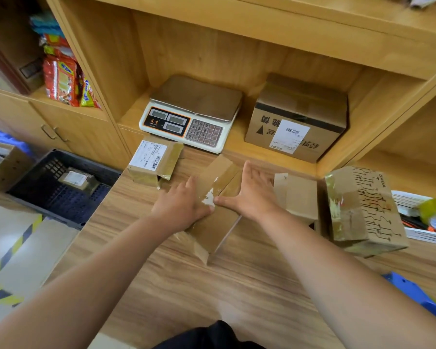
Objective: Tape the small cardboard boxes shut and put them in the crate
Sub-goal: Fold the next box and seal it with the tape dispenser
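My left hand and right hand lie flat, fingers straight, pressing tape onto the box at the middle of the desk. I worry its loose near end could stick to the wood. The crate sits past the left edge.

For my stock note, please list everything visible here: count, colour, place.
scale: 1, white, shelf
large box: 1, brown, right of scale
centre box: 1, brown, counter middle
labelled box: 1, brown, before scale
plain box: 1, brown, right of centre box
printed box: 1, brown, black lines, counter right
crate: 1, black, left of counter
taped box: 1, brown, in crate
tape roll: 1, yellowish, in white basket, far right
snack packets: several, red and yellow, far left
open box: 1, brown, far left, beside crate
blue object: 1, right edge, kind unclear
left hand: 1, pressing centre box
right hand: 1, pressing centre box
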The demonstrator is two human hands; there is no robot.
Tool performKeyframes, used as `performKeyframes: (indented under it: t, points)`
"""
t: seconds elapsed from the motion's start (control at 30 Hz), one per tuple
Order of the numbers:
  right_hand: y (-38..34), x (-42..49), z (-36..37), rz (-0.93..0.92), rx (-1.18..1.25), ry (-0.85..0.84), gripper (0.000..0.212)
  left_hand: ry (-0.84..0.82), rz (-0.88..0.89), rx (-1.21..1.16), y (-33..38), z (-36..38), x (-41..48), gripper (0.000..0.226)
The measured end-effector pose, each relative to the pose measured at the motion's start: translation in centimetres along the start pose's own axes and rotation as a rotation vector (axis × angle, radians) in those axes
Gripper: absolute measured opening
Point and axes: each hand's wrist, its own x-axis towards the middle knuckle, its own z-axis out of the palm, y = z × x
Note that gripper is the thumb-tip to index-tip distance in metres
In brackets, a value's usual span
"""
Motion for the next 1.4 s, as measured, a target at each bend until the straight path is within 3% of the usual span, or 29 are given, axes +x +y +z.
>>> performKeyframes:
  t: [0.07, 0.6, 0.97, 1.1, 1.23, 1.33, 1.4]
  points:
    - [0.0, 0.4, 0.1, 0.018, 0.032, 0.010, 0.123, 0.020, -0.031, 0.067, 0.4, 0.7, -0.1, 0.091]
    - [0.0, 2.6, -0.8, 0.117, 0.122, 0.106, 0.053, 0.122, -0.013, -0.013, -0.1, 0.8, 0.1, 0.066]
    - [1.6, 2.1, -0.7, 0.150, 0.234, 0.188, 0.046, 0.032, 0.065, 0.102, -1.2, -0.3, 1.2, 0.060]
    - [1.9, 1.5, -0.6, 0.174, 0.222, 0.218, 0.044, 0.202, 0.019, 0.145, -1.3, -0.8, 0.8, 0.045]
    - [1.5, 0.7, -0.2, 0.215, 0.167, 0.199, 0.038, 0.419, -0.253, -0.226, -1.6, -0.3, -0.9, 0.047]
    - [1.0, 0.6, 0.1, 0.237, 0.258, 0.095, 0.049, 0.323, -0.537, -0.703, -1.5, 0.9, -2.0, 0.074]
    - [0.8, 0.5, 0.1, 0.241, 0.314, 0.009, 0.063, 0.225, -0.651, -1.021, -0.9, 1.5, -2.6, 0.076]
